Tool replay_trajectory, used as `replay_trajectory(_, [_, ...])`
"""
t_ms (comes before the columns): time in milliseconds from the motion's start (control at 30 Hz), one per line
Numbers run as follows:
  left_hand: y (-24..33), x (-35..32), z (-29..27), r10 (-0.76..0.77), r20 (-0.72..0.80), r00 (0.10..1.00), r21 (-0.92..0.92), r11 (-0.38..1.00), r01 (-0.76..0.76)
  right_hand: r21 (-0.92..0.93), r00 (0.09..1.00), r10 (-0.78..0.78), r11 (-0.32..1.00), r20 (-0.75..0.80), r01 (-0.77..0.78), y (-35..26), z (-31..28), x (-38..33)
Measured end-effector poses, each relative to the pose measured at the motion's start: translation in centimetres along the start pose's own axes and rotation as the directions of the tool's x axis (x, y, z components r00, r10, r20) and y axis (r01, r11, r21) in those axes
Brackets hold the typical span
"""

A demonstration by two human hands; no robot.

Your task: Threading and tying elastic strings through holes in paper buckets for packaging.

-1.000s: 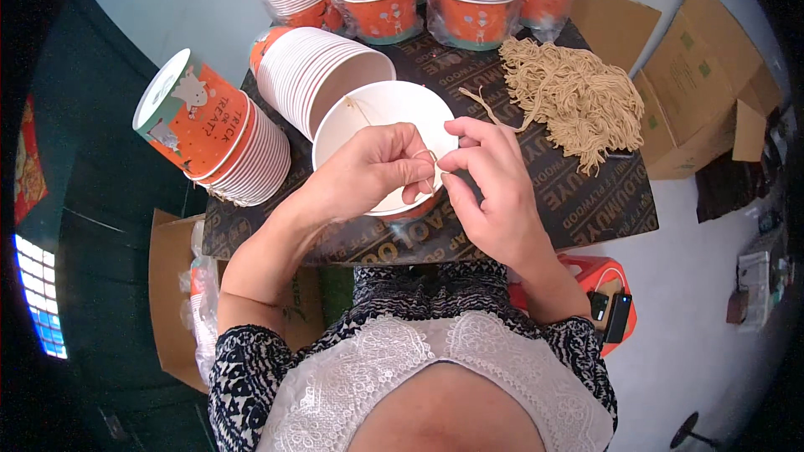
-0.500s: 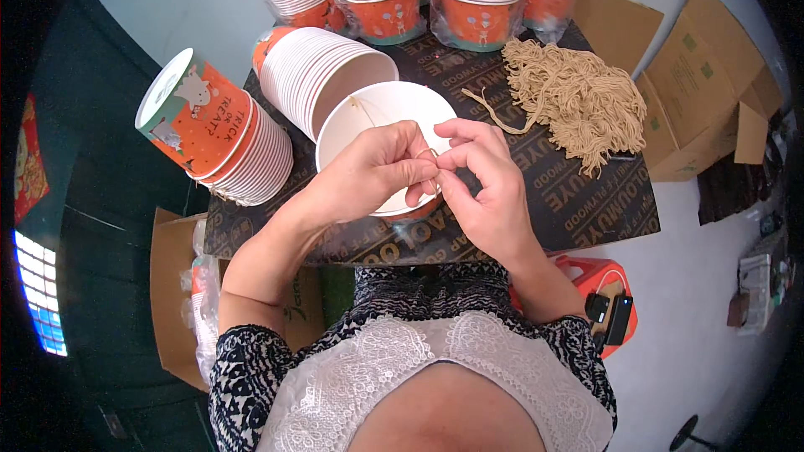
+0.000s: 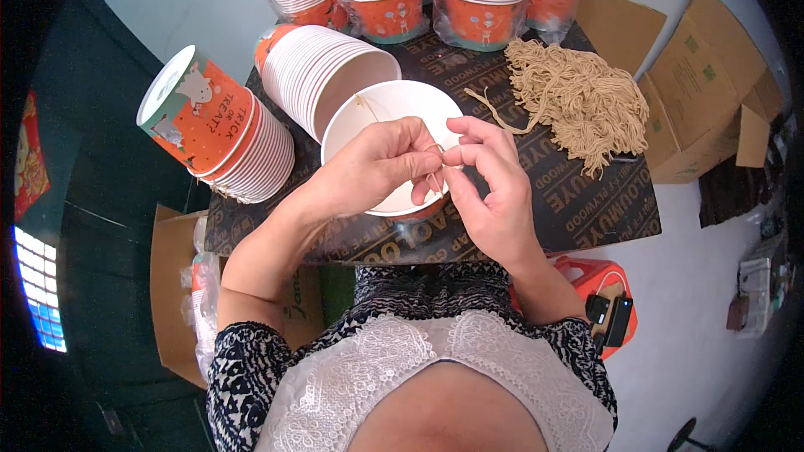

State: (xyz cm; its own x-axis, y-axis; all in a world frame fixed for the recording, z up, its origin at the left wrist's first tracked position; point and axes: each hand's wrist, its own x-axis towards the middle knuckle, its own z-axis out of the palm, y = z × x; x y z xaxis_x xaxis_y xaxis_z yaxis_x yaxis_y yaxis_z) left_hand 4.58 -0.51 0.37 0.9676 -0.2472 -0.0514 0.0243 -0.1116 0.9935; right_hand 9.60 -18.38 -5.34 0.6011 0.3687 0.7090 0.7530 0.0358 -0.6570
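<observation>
The left hand point(image 3: 381, 163) and the right hand point(image 3: 490, 180) meet fingertip to fingertip over the rim of a white paper cup point(image 3: 373, 113), both pinching a short tan string point(image 3: 437, 161) at the cup's 4 o'clock edge. The cup stands open-mouthed at the middle of the dark tabletop point(image 3: 578, 201); a second bit of string shows at its 11 o'clock rim.

To do this well, I judge the pinch should stay close to the rim, so the thin string does not slip, with the left hand also steadying the light cup against tipping.

Outward: a lying stack of nested cups point(image 3: 314, 71) touches the cup at 10 o'clock, an orange printed stack point(image 3: 218, 130) lies further at 9, a heap of tan strings point(image 3: 574, 96) sits at 2, and wrapped cup stacks point(image 3: 481, 0) stand at 12.
</observation>
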Motion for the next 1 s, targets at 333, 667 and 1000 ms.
replay_trajectory(333, [0.6, 0.0, 0.1, 0.003, 0.008, 1.000, 0.010, 1.000, -0.003, -0.268, 0.998, -0.053, 0.962, -0.039, 0.040, -0.6, 0.1, -0.5])
replay_trajectory(667, [0.6, -0.8, 1.4, 0.257, -0.125, 0.958, 0.602, 0.787, -0.132, -0.031, 0.999, 0.021, 0.999, -0.035, -0.022, -0.4, -0.2, -0.4])
replay_trajectory(1000, [0.2, -1.9, 1.6, 0.490, -0.134, 0.861, 0.960, 0.280, -0.010, 0.061, 0.990, 0.070, 0.996, -0.126, -0.063, 0.5, 0.4, -0.3])
